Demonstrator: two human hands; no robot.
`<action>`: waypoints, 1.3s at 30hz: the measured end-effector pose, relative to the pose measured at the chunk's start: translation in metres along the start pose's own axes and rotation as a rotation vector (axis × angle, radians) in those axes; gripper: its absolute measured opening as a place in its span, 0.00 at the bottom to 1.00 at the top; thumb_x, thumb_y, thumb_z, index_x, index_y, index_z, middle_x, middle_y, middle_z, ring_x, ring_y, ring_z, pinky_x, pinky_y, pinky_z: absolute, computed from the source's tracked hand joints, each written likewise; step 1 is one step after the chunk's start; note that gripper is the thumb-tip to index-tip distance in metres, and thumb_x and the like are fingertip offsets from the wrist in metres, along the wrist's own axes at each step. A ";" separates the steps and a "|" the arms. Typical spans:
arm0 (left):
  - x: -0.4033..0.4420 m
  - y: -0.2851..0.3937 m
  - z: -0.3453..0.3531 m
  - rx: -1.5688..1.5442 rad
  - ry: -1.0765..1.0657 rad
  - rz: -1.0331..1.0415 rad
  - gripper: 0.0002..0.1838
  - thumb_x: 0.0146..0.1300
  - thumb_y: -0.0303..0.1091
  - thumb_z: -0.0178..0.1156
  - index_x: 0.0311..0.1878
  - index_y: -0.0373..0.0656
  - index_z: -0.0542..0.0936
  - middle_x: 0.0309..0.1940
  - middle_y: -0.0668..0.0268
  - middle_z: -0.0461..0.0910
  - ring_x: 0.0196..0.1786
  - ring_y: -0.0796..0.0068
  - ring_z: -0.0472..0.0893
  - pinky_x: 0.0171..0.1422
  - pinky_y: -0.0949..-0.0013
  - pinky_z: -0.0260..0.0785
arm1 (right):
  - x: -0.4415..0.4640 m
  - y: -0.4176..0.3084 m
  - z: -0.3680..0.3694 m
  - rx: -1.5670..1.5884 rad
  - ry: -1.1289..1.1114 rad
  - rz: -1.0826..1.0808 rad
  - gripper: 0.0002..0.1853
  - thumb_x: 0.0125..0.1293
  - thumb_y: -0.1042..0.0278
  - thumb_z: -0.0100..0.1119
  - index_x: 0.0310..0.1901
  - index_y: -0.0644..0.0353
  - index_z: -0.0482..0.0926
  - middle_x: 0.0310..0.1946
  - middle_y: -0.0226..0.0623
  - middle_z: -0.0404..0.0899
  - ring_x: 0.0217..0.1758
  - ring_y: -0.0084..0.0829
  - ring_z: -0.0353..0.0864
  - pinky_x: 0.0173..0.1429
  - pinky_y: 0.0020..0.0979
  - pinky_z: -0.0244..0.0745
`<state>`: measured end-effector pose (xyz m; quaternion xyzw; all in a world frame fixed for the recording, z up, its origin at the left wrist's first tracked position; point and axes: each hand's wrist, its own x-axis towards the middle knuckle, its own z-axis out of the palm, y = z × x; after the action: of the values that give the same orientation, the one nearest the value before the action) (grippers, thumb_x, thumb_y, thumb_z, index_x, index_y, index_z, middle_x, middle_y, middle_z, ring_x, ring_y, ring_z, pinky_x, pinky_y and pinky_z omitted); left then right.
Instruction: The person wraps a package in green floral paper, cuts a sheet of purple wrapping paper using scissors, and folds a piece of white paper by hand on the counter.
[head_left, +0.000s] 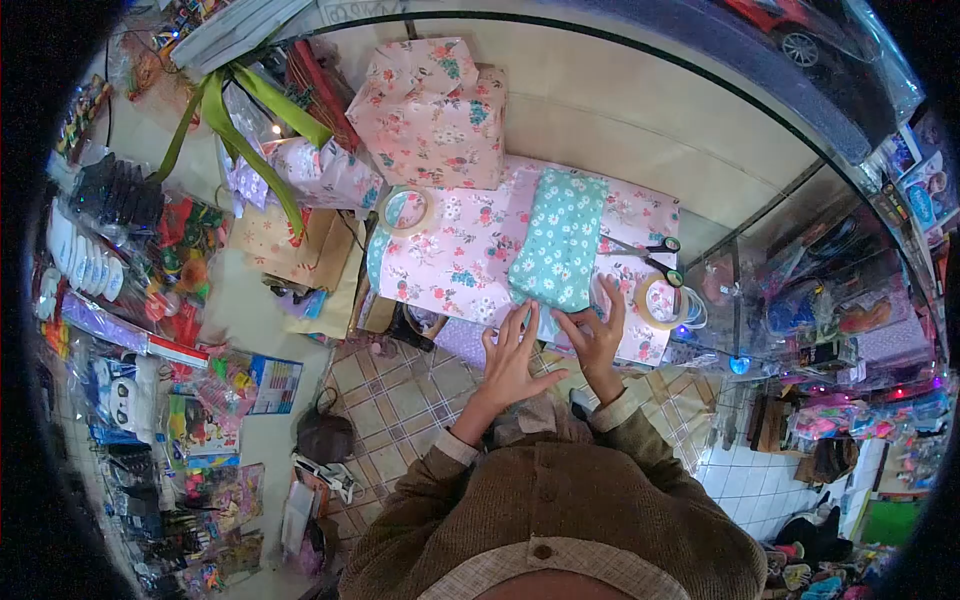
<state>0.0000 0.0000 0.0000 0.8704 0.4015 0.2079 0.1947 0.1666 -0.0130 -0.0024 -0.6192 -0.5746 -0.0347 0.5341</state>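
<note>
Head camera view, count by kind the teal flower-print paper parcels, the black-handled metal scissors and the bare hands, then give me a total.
Teal flower-print paper parcel: 1
Black-handled metal scissors: 1 pair
Bare hands, left hand and right hand: 2
Total: 4

The teal flowered parcel lies flat (seemingly mostly wrapped).

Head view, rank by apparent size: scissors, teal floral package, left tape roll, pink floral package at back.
1. Pink floral package
2. Teal floral package
Unranked: scissors and left tape roll; scissors look longer, but overall too alike.
</note>
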 end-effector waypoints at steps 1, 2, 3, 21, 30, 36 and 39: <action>0.001 0.001 -0.002 0.000 0.009 0.005 0.62 0.48 0.68 0.64 0.76 0.39 0.47 0.71 0.51 0.52 0.71 0.50 0.55 0.63 0.46 0.48 | 0.002 0.000 0.001 0.049 -0.019 0.022 0.12 0.44 0.70 0.79 0.24 0.62 0.82 0.56 0.50 0.70 0.62 0.47 0.71 0.57 0.40 0.71; 0.002 0.001 -0.003 0.001 0.018 0.009 0.61 0.48 0.68 0.64 0.76 0.39 0.48 0.71 0.50 0.53 0.70 0.51 0.56 0.63 0.47 0.49 | 0.002 0.001 0.002 0.099 -0.039 0.043 0.12 0.44 0.70 0.79 0.25 0.62 0.82 0.51 0.51 0.74 0.57 0.46 0.77 0.52 0.38 0.76; 0.004 0.007 0.002 -0.020 0.036 0.014 0.61 0.48 0.67 0.65 0.76 0.39 0.48 0.70 0.50 0.54 0.69 0.51 0.57 0.63 0.48 0.49 | 0.003 0.005 -0.004 0.067 -0.032 0.010 0.13 0.44 0.70 0.79 0.24 0.63 0.81 0.50 0.50 0.75 0.55 0.45 0.78 0.50 0.37 0.77; 0.013 0.007 -0.004 -0.066 0.068 0.014 0.53 0.53 0.64 0.61 0.75 0.40 0.54 0.67 0.51 0.58 0.66 0.52 0.60 0.63 0.51 0.49 | 0.014 0.022 -0.015 0.066 -0.123 -0.071 0.25 0.47 0.75 0.75 0.45 0.63 0.70 0.45 0.47 0.73 0.48 0.45 0.78 0.46 0.37 0.76; 0.004 -0.017 -0.020 -0.520 0.118 0.079 0.46 0.62 0.71 0.44 0.69 0.39 0.65 0.67 0.52 0.61 0.67 0.55 0.62 0.68 0.55 0.47 | 0.024 0.006 -0.051 0.092 -0.305 -0.085 0.22 0.52 0.78 0.66 0.50 0.62 0.71 0.58 0.50 0.66 0.64 0.53 0.64 0.66 0.49 0.61; 0.010 -0.039 -0.034 -0.683 0.240 0.092 0.43 0.60 0.74 0.40 0.50 0.41 0.81 0.68 0.50 0.61 0.72 0.49 0.56 0.74 0.50 0.42 | 0.009 0.007 -0.041 -0.120 -0.419 -0.282 0.17 0.50 0.61 0.74 0.42 0.49 0.81 0.62 0.46 0.64 0.68 0.52 0.60 0.69 0.56 0.54; 0.019 -0.055 -0.040 -0.506 0.189 0.228 0.37 0.58 0.71 0.48 0.43 0.44 0.85 0.72 0.49 0.56 0.75 0.45 0.51 0.75 0.47 0.41 | 0.008 0.020 -0.025 -0.126 -0.364 -0.360 0.15 0.49 0.64 0.73 0.40 0.50 0.82 0.64 0.45 0.64 0.70 0.53 0.59 0.71 0.57 0.52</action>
<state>-0.0437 0.0549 0.0094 0.8103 0.2530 0.4023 0.3429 0.1979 -0.0206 0.0010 -0.5350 -0.7589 -0.0527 0.3676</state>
